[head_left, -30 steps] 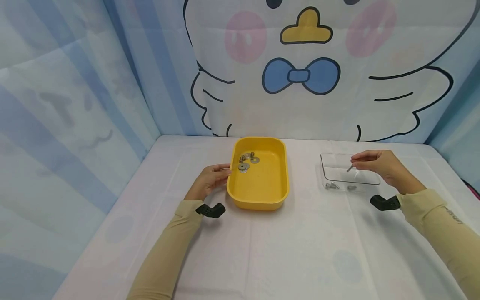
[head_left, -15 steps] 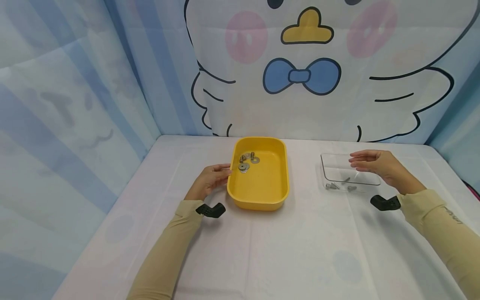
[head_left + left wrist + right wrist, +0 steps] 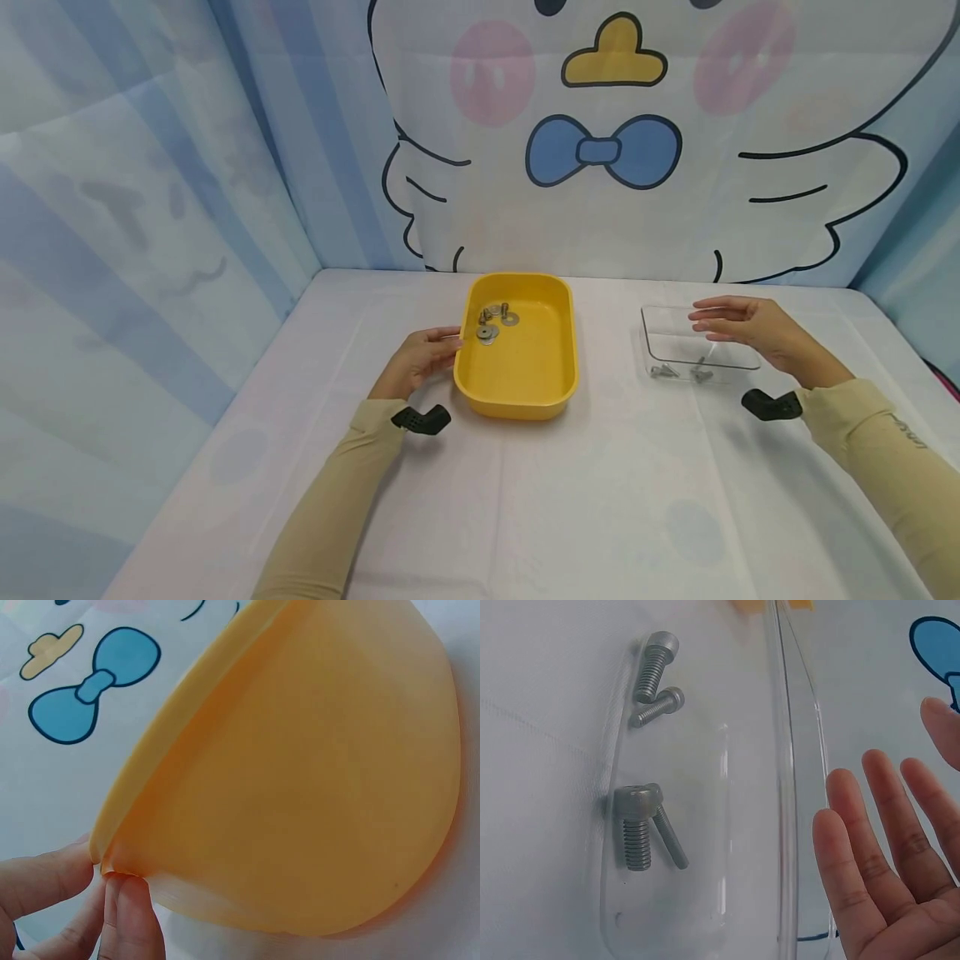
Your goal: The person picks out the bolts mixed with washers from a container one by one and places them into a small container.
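Note:
A yellow plastic tray (image 3: 517,383) stands left of centre, with several metal screws (image 3: 483,317) and washers (image 3: 510,319) at its left. Its left rim is held by my left hand (image 3: 417,363); in the left wrist view the fingertips (image 3: 135,907) lie at the rim's edge. My right hand (image 3: 761,332) hovers over a clear plastic box (image 3: 742,367), fingers straight and spread, holding nothing. Inside the box lie several socket-head screws: in the right wrist view, a thick screw (image 3: 637,832) and a thin screw (image 3: 671,836) lie together, apart from two others.
Both containers stand on a white cloth-covered table (image 3: 585,500), the clear box to the right of the tray. A printed curtain (image 3: 600,217) hangs behind the table's back edge. Each wrist carries a black camera mount, such as the left mount (image 3: 422,421).
My right hand has let go of a thin screw, which dropped into the clear box beside another screw. Its fingers have straightened and shifted slightly left. My left hand has stayed at the tray.

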Demonstrator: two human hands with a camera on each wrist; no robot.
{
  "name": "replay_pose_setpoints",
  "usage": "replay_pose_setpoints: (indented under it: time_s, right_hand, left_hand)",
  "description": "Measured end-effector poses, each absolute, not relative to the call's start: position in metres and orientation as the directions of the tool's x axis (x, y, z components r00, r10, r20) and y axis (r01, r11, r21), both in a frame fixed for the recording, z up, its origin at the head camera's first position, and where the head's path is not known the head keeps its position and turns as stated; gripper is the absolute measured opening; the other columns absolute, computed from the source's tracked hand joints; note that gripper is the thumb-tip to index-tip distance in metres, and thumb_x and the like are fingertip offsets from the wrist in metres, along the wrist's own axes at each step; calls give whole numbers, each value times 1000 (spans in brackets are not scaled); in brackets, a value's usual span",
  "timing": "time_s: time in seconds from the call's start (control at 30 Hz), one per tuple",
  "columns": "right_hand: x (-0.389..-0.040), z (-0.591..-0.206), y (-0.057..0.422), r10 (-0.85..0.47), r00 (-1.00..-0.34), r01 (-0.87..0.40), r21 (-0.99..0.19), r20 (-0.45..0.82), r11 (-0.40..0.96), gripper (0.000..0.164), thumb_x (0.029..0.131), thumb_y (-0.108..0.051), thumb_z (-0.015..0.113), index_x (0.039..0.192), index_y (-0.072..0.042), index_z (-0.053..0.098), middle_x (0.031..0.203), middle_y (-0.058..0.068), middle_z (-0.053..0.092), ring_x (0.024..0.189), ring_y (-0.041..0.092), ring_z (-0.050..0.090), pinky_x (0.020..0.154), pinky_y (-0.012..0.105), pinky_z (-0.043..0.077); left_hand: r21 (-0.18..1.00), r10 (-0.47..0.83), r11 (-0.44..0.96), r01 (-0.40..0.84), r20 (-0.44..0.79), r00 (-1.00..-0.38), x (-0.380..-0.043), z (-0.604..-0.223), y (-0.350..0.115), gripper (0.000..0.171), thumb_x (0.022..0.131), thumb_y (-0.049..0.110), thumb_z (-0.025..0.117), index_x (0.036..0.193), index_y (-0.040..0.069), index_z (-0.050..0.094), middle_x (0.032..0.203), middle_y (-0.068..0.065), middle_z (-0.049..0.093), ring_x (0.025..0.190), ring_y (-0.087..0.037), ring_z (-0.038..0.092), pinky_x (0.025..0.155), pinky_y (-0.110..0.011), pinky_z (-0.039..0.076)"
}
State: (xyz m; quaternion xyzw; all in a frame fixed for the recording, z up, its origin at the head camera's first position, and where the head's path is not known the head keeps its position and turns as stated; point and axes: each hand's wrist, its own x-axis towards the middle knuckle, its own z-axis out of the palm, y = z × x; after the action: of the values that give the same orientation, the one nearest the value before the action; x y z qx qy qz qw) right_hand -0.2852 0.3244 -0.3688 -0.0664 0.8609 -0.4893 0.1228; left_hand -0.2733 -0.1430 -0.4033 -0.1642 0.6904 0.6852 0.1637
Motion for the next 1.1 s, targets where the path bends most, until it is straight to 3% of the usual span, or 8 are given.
replay_pose_setpoints:
  time_s: [0.13, 0.4, 0.8, 1.1]
  right_hand:
    - [-285, -366, 321, -251, -963, -47, -846, -104, 531, 44, 89, -29, 64, 126, -10, 53, 95, -33, 60, 88, -11, 60, 78, 14, 54]
    - [-283, -351, 300, -254, -965, -100, -802, -66, 588, 57, 89, -35, 63, 132, -1, 49, 101, -29, 59, 90, -11, 59, 81, 17, 54]
    - [-281, -325, 262, -300, -954, -180, -813, 7, 554, 47, 90, -28, 64, 128, -2, 54, 101, -25, 62, 92, -7, 62, 80, 13, 52]
    - [-290, -318, 225, -326, -946, -199, -804, 7, 561, 45, 89, -31, 64, 126, -7, 56, 121, 9, 64, 93, -1, 62, 84, 17, 53]
  left_hand:
    - [891, 0, 0, -454, -454, -891, -274, -403, -143, 42, 89, 11, 64, 131, 10, 55, 130, -11, 58, 92, -13, 62, 77, -19, 56]
    - [894, 1, -2, -448, -448, -894, -273, -401, -143, 42, 89, 10, 64, 130, 9, 56, 130, -12, 58, 87, -10, 61, 74, -18, 56]
    - [889, -3, -1, -458, -458, -889, -272, -401, -143, 42, 89, 10, 64, 130, 10, 56, 130, -12, 58, 84, -9, 61, 72, -17, 55]
    - [894, -6, -6, -447, -447, -894, -272, -401, -142, 42, 89, 10, 64, 130, 9, 56, 130, -12, 58, 82, -9, 62, 70, -16, 55]
